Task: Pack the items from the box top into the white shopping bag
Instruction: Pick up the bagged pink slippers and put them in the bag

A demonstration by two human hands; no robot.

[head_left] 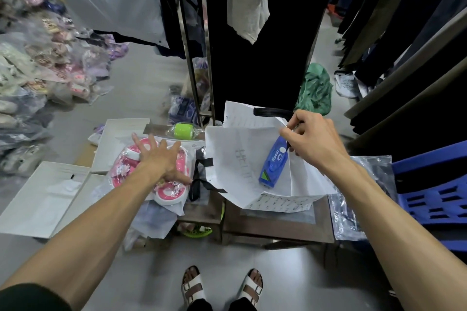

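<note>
The left hand (pixel 161 159) lies flat on the pink slippers (pixel 151 171) in their clear wrap, fingers spread wide, gripping nothing. The right hand (pixel 310 134) pinches the edge of the white shopping bag (pixel 240 159). A blue Phoenix bottle (pixel 274 161) lies on the bag. A green roll (pixel 183 130) sits behind the slippers.

Crowded box top, open floor in front

The left hand (pixel 161 159) lies spread on the wrapped pink sandals (pixel 151 171), leaving no bare cardboard beside them; black straps (pixel 199 179) hang in the narrow gap between sandals and the white shopping bag (pixel 235 159). The right hand (pixel 313 136) pinches the bag's far edge, and a blue bottle (pixel 274 161) lies across its mouth. Behind, a metal rack post (pixel 199 58) and dark hanging clothes (pixel 265 45) wall off the far side; a blue crate (pixel 434 189) blocks the right
</note>
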